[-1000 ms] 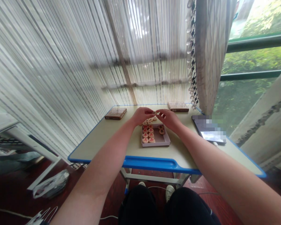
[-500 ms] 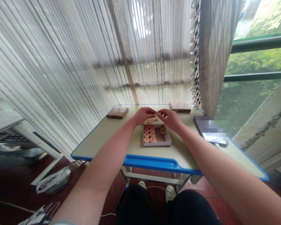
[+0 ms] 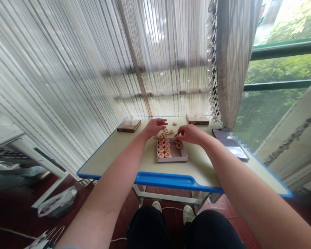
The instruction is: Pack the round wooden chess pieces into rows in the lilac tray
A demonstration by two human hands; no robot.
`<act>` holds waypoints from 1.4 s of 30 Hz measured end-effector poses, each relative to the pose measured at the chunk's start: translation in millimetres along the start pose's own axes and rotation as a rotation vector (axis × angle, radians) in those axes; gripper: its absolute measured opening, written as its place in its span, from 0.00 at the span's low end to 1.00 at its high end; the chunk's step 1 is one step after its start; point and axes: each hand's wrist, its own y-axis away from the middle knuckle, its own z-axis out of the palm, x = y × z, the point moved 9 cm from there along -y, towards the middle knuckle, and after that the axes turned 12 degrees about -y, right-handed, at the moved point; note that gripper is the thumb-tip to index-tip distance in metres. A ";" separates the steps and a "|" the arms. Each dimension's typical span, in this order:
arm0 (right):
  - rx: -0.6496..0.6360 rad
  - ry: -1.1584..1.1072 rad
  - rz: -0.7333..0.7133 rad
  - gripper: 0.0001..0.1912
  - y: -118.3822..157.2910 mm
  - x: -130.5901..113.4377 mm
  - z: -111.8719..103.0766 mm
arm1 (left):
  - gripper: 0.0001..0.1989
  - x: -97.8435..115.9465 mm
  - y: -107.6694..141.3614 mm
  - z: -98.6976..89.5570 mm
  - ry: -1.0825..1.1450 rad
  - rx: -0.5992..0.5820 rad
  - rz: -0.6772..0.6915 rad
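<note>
A shallow pale box (image 3: 173,159) lies on the table. Down its left side run two columns of round xiangqi pieces (image 3: 167,149) with red characters. At its far right are dark-marked pieces (image 3: 179,146). Over that corner my right hand (image 3: 189,134) is closed, with a xiangqi piece (image 3: 176,136) at its fingertips. My left hand (image 3: 154,127) hovers open beyond the box, fingers stretched toward the right and nothing visible in them. Below its fingers, loose pieces (image 3: 166,132) lie heaped behind the box. A single piece (image 3: 174,123) rests farther back.
Two brown patterned boxes (image 3: 129,126) (image 3: 197,118) lie at the table's back left and back right. A tablet-like device (image 3: 230,145) lies at the right. The table (image 3: 114,152) has a blue edge with a pen groove (image 3: 166,179) in front; a string curtain (image 3: 93,69) hangs behind.
My hands have come apart from the piece they both held. The right has come down to the box's far right corner with a piece; the left has opened. The camera view has shifted slightly.
</note>
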 end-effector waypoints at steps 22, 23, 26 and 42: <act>-0.147 0.063 0.116 0.12 6.9 5.5 7.8 | 0.17 -6.0 -4.0 -4.4 -0.167 0.050 0.017; -0.146 0.058 0.115 0.12 7.3 4.6 7.7 | 0.17 -6.1 -3.6 -4.5 -0.186 0.049 0.012; -0.157 0.039 0.097 0.13 8.0 2.1 10.0 | 0.18 -7.8 -3.3 -5.0 -0.199 0.053 -0.009; -0.209 -0.032 0.105 0.14 13.3 -10.8 6.5 | 0.17 -1.2 -0.6 -8.0 -0.363 0.075 0.027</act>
